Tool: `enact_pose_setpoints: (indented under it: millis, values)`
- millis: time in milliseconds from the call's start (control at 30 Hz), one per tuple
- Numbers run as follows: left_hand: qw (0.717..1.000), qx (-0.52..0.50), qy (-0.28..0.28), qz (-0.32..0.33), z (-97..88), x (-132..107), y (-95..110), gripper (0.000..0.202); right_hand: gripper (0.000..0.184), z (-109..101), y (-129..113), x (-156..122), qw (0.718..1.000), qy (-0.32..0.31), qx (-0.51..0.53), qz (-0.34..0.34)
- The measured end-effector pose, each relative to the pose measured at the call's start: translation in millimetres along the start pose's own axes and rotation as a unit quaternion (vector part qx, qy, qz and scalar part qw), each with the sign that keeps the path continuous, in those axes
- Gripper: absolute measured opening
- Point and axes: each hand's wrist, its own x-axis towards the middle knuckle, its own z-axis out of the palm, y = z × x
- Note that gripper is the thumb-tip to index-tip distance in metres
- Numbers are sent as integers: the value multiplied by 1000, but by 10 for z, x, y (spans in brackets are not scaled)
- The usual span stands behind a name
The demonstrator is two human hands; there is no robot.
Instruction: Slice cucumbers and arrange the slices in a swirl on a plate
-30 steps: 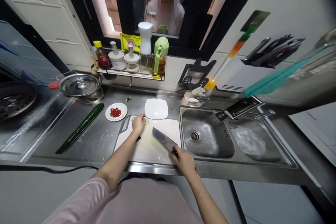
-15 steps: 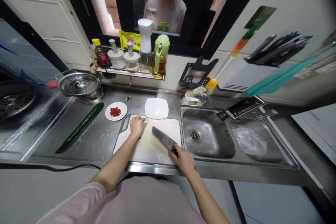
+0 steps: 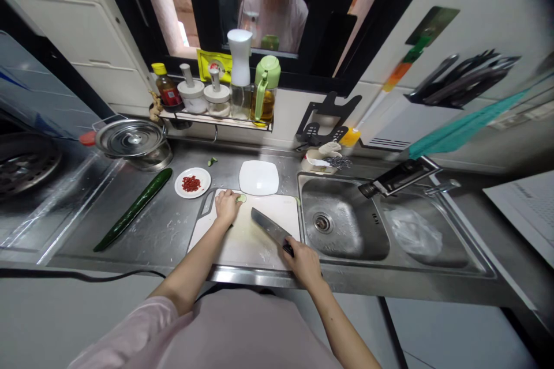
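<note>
My left hand [image 3: 227, 206] is closed around a piece of cucumber [image 3: 241, 198] over the upper left of the white cutting board [image 3: 259, 248]; only its pale green cut face shows past my fingers. In my right hand [image 3: 304, 264] is the black handle of a kitchen knife [image 3: 269, 225]. Its broad blade points up and left, low over the middle of the board, apart from the cucumber. Behind the board sits a white square plate [image 3: 258, 177]. A round white plate [image 3: 178, 185] with chopped red pieces [image 3: 191, 184] stands to the left.
A whole cucumber [image 3: 134, 210] lies on the steel counter at left, near a lidded pot [image 3: 134, 139]. Small green scraps [image 3: 212, 161] lie behind the plates. To the right is a sink [image 3: 346, 230] with a faucet [image 3: 400, 176]. Seasoning jars and an oil bottle [image 3: 266, 92] fill the wall shelf.
The view has shifted very slightly. Both hands, the knife and the cucumber piece keep nearly the same places on the board.
</note>
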Motion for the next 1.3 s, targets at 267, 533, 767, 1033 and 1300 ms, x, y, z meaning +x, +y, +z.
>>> enact_pose_setpoints:
  millis: [267, 533, 767, 1033, 1300]
  values:
    - [991, -105, 43, -67, -52, -34, -53, 30, 29, 26, -23, -22, 1000, 5, 19, 4]
    - [958, -219, 162, -93, -135, -669, -327, 30, 31, 117, -101, 27, 999, -6, 29, 29]
    - [977, -165, 129, -42, -30, -1132, -383, 27, 31, 111, -223, 72, 998, -17, 50, 21]
    - [991, -95, 99, 4, -1, -1165, -368, 36, 31, 106, -303, 39, 997, -43, 52, 30]
    - [990, -95, 98, 20, 72, -1144, -406, 35, 32, 165, -272, -24, 997, -47, 58, 27]
